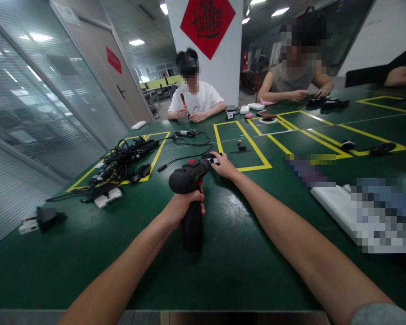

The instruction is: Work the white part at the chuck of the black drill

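My left hand (184,205) is wrapped round the grip of a black cordless drill (186,179), whose chuck points away from me and slightly to the right. The drill's battery end hangs low over the green table. At the chuck's front, my right hand (226,167) is closed on a small black part (208,156) with a pale side. The fingers partly hide that part, so its exact kind and its contact with the drill bit cannot be made out.
Tangled black cables (120,158) and adapters lie to the left on the green table (155,275). A loose cable (186,155) runs beyond the drill. A white power strip (334,212) sits right. Two people work across the table; another person's arm shows far right.
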The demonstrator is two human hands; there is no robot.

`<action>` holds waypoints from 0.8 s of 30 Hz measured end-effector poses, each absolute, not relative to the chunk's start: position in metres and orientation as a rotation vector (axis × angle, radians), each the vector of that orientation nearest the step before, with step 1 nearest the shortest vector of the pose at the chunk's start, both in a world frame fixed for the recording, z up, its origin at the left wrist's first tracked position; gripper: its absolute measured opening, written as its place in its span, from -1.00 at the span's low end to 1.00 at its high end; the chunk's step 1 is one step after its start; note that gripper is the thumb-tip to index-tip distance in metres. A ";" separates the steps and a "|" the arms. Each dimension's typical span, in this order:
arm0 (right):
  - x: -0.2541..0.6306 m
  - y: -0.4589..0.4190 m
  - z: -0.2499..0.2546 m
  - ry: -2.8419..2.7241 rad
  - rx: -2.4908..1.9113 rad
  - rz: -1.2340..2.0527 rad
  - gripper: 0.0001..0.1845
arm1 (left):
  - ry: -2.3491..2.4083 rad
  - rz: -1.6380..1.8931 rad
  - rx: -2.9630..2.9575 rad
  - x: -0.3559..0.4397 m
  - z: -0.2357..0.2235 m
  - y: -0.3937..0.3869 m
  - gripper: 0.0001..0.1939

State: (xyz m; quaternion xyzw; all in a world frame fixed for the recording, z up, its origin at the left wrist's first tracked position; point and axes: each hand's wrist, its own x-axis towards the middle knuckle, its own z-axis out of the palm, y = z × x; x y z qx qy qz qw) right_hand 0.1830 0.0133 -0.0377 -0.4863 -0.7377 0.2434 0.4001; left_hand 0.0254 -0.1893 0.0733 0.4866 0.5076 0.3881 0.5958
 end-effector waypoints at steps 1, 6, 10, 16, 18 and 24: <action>0.183 0.014 -0.038 -1.868 -1.231 0.617 -0.37 | 1.178 0.905 1.129 0.025 0.073 -0.189 -0.79; 0.184 0.014 -0.038 -1.872 -1.229 0.624 -0.37 | 1.175 0.903 1.114 0.026 0.073 -0.189 -0.79; 0.184 0.013 -0.037 -1.872 -1.234 0.635 -0.37 | 1.183 0.904 1.117 0.027 0.075 -0.190 -0.80; 0.184 0.011 -0.035 -1.874 -1.241 0.651 -0.37 | 1.190 0.907 1.114 0.027 0.076 -0.191 -0.80; 0.184 0.011 -0.035 -1.873 -1.241 0.644 -0.37 | 1.192 0.910 1.112 0.027 0.076 -0.191 -0.80; 0.184 0.011 -0.035 -1.874 -1.247 0.641 -0.37 | 1.193 0.899 1.108 0.027 0.076 -0.191 -0.81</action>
